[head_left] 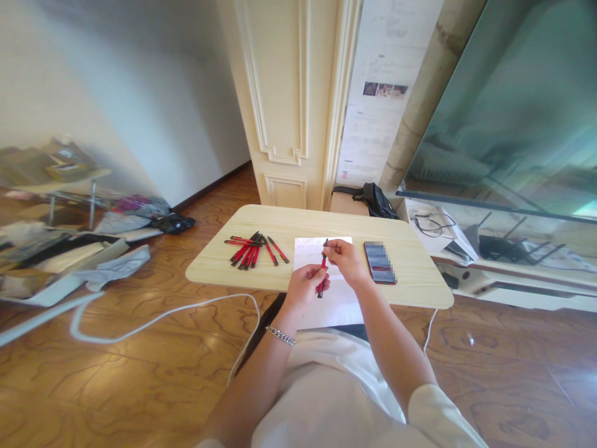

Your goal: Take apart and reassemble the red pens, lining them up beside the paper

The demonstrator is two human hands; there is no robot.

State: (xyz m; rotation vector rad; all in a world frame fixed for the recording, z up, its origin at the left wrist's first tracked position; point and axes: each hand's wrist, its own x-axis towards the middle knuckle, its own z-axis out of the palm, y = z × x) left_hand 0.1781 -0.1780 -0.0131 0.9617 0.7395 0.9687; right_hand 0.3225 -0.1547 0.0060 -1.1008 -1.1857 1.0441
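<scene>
A red and black pen (323, 269) is held nearly upright over a white sheet of paper (321, 311). My left hand (305, 287) is closed round its red barrel, with the black lower end sticking out below the fingers. At the upper, black end, the fingertips of my right hand (344, 258) pinch the pen; whether that part is separate from the barrel I cannot tell. To the left of the paper lies a loose pile of similar red and black pens (247, 250), several of them crossing each other.
A phone (380, 262) lies on the light wooden table (209, 264), right of the paper. Behind the table is a black bag (374, 200). A white cable (186, 306) runs across the floor at the left, near boxes and clutter (60, 255).
</scene>
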